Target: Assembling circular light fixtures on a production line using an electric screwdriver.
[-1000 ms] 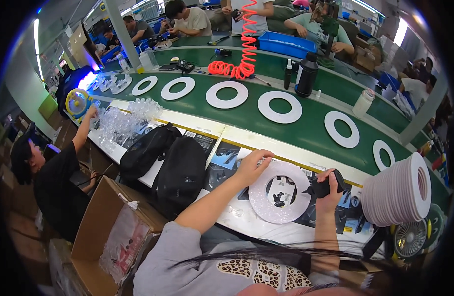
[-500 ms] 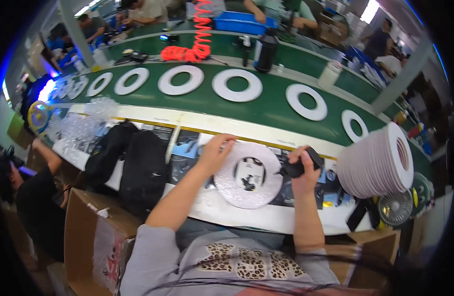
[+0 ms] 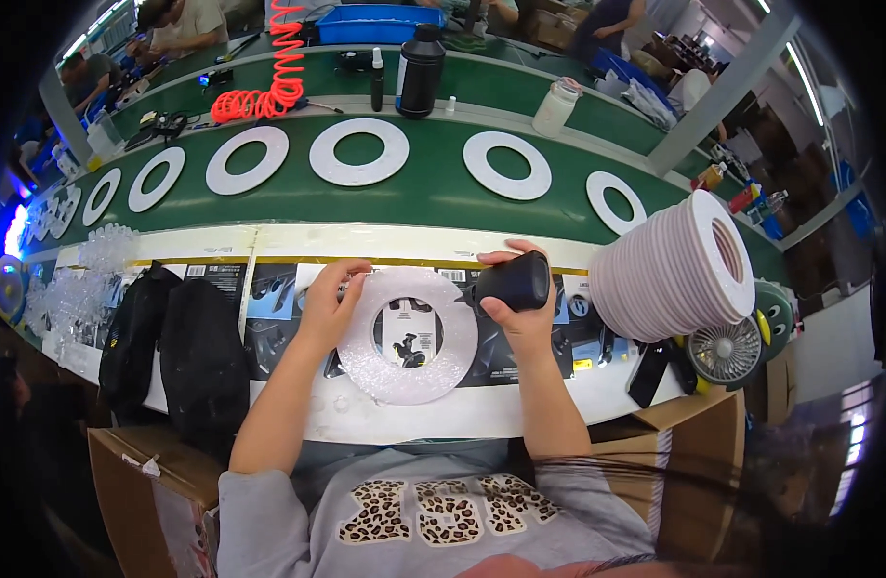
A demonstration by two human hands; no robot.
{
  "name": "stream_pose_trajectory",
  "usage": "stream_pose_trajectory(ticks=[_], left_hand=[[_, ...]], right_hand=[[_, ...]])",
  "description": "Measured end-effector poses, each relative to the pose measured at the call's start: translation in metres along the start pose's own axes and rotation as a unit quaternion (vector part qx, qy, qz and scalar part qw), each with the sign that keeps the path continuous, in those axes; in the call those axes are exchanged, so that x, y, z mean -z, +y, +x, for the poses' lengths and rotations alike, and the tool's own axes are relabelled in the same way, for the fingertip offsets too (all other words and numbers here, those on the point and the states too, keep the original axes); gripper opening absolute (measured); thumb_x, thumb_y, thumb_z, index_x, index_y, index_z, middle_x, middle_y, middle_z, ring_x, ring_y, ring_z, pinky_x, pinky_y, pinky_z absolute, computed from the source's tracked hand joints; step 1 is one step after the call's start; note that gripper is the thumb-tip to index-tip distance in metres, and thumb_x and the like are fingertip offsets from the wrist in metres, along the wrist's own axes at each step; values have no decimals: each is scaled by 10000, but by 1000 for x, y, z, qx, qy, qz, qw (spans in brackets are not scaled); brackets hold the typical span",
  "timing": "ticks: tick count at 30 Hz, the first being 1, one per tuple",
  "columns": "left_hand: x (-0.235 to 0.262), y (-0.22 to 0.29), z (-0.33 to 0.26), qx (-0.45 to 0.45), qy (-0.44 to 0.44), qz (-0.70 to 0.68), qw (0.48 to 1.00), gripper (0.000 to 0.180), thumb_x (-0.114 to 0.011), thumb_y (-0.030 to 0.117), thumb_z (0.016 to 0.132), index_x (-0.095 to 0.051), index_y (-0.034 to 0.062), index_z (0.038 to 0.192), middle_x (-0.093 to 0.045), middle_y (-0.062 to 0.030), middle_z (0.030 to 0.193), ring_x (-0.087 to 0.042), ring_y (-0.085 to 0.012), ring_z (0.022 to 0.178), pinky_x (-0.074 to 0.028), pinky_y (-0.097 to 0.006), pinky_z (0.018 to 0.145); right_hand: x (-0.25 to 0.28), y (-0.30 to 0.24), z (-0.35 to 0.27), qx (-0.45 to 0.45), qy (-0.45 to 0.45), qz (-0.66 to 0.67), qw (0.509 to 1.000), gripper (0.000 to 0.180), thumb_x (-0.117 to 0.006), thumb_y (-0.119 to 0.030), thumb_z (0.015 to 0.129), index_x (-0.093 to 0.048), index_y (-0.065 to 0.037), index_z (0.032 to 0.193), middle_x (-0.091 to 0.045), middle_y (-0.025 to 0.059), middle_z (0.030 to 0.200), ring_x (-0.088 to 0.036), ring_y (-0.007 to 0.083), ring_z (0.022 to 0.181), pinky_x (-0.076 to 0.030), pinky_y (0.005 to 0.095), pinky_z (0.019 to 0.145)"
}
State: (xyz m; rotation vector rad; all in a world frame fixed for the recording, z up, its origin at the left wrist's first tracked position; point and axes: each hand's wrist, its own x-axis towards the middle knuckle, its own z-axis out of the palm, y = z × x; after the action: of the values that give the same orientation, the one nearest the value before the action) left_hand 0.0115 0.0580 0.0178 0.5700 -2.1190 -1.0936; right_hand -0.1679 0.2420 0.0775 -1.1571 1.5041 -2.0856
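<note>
A flat white ring (image 3: 359,370) with a glossy surface lies in front of me on the white workbench. Its upper left edge is pinched by my left hand (image 3: 329,306), thumb and fingers closed on it. My right hand (image 3: 526,326) is wrapped round a small black squeeze bottle (image 3: 516,281), tipped sideways. The bottle's dark nozzle points left at the ring's upper right edge; whether it touches I cannot tell. Printed sheets with pictures lie under the ring and show through its hole.
To the right stands a tilted stack of white rings (image 3: 655,270), beside a small fan (image 3: 725,351). Black bags (image 3: 205,352) and clear bubble wrap (image 3: 74,308) lie left. Beyond, a green conveyor belt (image 3: 298,207) carries spaced white rings. Farther back are a large black bottle (image 3: 420,72) and an orange coiled hose (image 3: 287,67).
My view has swung to the right, so the scene sits farther left. My left hand remains at the ring's edge, and the right hand still holds the squeeze bottle beside it.
</note>
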Motion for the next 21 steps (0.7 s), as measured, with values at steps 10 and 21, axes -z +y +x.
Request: stream_pose_trajectory(ticks=[10,21], left_hand=[[1,0,3,-18,-5,3,1000,190,-511,127,918,-607,13,1036,-643,-109,995,-599,-221,922,-453,-306,819],[1,-4,2,-21,-6,9,1000,198,-492,114,922,-605,3,1041,-642,-95,1000,-592,-180,929,-440,-279,832]], right_hand=[[3,0,-1,10,26,-62,998,547,-859,-312,645,-566,-2,987,-658,104,879,-628,194,855,-493,304,787],[3,9,1,19,32,-48,998,514,-862,-256,644,-561,3,969,-660,96,845,-635,200,825,-496,312,783]])
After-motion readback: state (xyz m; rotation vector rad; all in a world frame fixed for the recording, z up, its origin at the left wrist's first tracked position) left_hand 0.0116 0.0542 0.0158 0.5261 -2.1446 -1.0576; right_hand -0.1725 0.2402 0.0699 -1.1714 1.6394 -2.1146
